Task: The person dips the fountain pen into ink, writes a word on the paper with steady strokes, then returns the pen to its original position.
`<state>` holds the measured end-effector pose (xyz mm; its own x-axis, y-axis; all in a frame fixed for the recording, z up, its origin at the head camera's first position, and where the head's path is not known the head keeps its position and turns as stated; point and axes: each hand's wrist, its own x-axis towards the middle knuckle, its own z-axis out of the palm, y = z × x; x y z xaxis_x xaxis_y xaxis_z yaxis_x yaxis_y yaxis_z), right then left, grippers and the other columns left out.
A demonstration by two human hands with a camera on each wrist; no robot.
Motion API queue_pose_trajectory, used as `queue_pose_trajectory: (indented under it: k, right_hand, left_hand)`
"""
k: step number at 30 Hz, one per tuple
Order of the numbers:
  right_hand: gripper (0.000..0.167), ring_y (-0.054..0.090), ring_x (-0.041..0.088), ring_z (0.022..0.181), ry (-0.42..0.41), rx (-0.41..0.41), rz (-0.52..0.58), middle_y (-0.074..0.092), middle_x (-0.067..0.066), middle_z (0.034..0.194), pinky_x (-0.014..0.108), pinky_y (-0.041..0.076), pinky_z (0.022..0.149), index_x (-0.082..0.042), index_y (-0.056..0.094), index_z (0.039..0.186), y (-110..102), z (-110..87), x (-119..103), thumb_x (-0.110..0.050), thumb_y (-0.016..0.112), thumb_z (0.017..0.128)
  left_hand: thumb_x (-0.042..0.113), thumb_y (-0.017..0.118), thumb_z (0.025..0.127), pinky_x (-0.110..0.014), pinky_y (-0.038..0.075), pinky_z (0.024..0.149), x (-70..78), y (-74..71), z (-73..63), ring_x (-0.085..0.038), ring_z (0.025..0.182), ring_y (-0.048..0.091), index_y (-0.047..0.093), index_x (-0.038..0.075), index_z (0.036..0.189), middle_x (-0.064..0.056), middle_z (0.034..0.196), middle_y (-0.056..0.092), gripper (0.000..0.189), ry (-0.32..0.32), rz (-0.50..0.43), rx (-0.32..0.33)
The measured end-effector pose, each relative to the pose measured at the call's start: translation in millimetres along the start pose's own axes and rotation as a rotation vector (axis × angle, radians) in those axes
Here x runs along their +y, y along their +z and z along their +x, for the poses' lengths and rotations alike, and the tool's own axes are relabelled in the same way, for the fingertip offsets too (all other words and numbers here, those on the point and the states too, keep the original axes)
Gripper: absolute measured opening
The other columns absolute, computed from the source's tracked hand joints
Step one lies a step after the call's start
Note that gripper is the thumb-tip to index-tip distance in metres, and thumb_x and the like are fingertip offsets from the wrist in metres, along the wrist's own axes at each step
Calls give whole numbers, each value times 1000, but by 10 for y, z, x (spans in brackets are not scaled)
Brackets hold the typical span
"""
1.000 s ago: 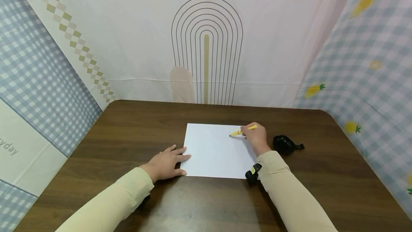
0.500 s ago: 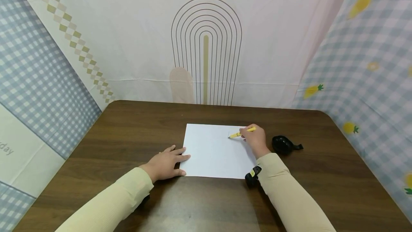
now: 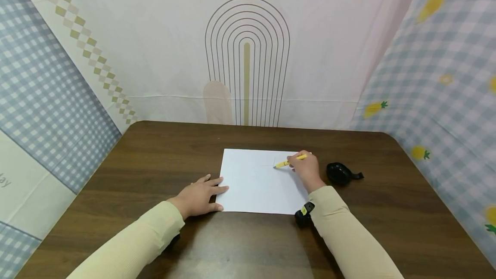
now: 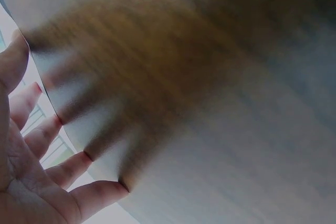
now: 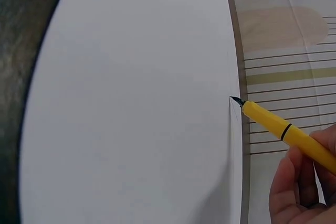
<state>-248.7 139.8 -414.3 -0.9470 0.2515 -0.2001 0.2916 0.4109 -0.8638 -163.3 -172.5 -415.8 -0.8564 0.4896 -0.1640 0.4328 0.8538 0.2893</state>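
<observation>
While the left hand lies spread at the near left part of the paper, with some fingertips and the thumb resting on its edge and gripping nothing, the right hand pinches the pen between thumb and fingers. The paper lies flat on the table, set crosswise in front of the person, and the pen slants over its far right part, its nib pointing left and apparently touching the surface. As for what is done, little shows: the head view gives only a few faint lines by the nib, one running across and another running away from the person, and whether they cross or merely meet is too fine to tell. In the right wrist view, too, thin strokes show close to the nib, though their shape cannot be made out. Nearly all the rest of the paper in sight is bare, so the work looks to be at an early stage, with most of the marking seemingly left to do; part of the right side is hidden behind the hand, so marks there cannot be ruled out. The pen is uncapped and in use, and the paper seems steadied well enough. A black object sits on the table to the right, apart from the paper and untouched.
</observation>
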Motion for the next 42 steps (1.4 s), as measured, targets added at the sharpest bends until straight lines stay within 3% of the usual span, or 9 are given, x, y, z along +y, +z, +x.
queue_pose_trajectory:
  k: [25, 42]
  right_hand:
    - [18, 59, 21, 79, 17, -23, -16, 65, 13, 95, 26, 48, 68, -4, 60, 94, -8, -128, 4, -21, 66, 93]
    - [18, 59, 20, 77, -17, -42, -7, 64, 12, 90, 24, 47, 63, -3, 59, 90, -27, -212, 27, -19, 67, 91]
  left_hand:
    - [41, 69, 88, -70, 37, 93, 1, 0, -2, -47, 138, 31, 54, 20, 141, -9, 152, 39, 58, 6, 11, 2]
    - [41, 69, 87, -66, 38, 95, -3, 19, 9, -46, 138, 31, 54, 22, 140, -8, 151, 40, 58, -8, 15, 3]
